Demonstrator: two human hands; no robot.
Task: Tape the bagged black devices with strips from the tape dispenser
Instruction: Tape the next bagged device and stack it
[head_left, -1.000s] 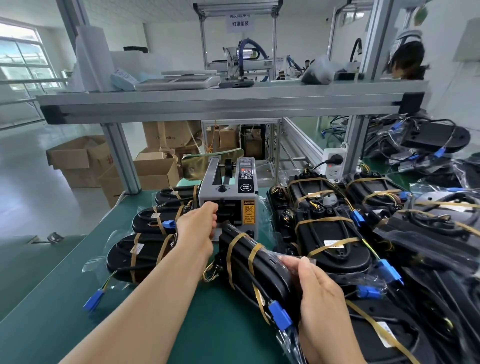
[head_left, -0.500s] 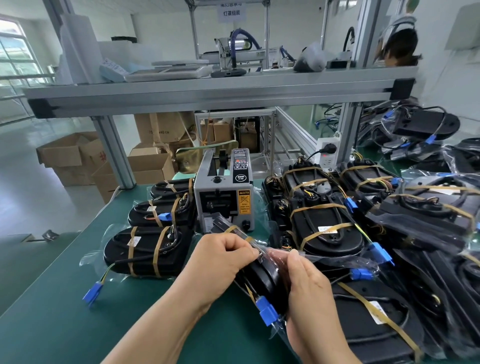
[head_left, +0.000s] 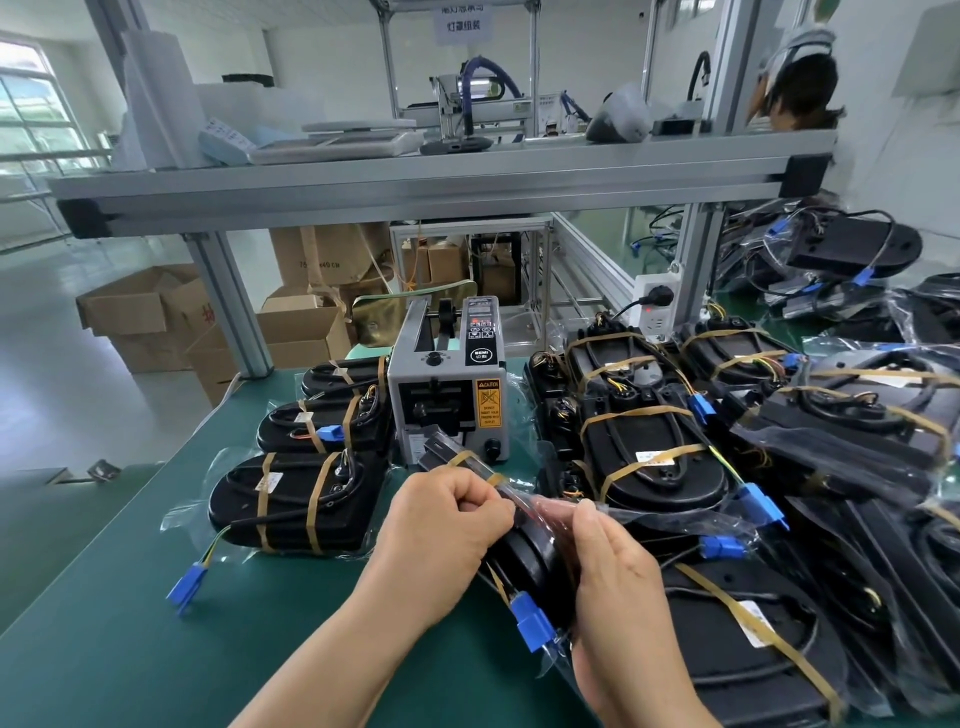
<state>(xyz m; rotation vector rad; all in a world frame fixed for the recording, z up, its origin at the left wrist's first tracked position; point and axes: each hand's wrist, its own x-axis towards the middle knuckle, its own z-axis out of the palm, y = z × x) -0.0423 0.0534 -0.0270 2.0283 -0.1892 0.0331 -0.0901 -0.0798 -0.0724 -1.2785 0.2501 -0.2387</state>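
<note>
I hold a bagged black device (head_left: 527, 564) on edge in front of me, its blue connector (head_left: 530, 621) hanging at the near end. My left hand (head_left: 441, 525) is curled over its top edge and pinches a strip of tape against the clear bag. My right hand (head_left: 618, 582) grips the device's right side, fingertips at the bag's fold beside the left hand. The grey tape dispenser (head_left: 449, 389) stands just beyond on the green table (head_left: 130, 623).
Three taped bagged devices (head_left: 296, 499) lie left of the dispenser. Many more (head_left: 654, 457) are piled on the right. An aluminium shelf frame (head_left: 415, 192) spans above the table. Cardboard boxes (head_left: 135, 312) sit on the floor behind. A person (head_left: 800, 88) is at the far right.
My left hand left the dispenser's mouth and came back to the held device, now pinching at its top edge. The right hand slid up to meet it.
</note>
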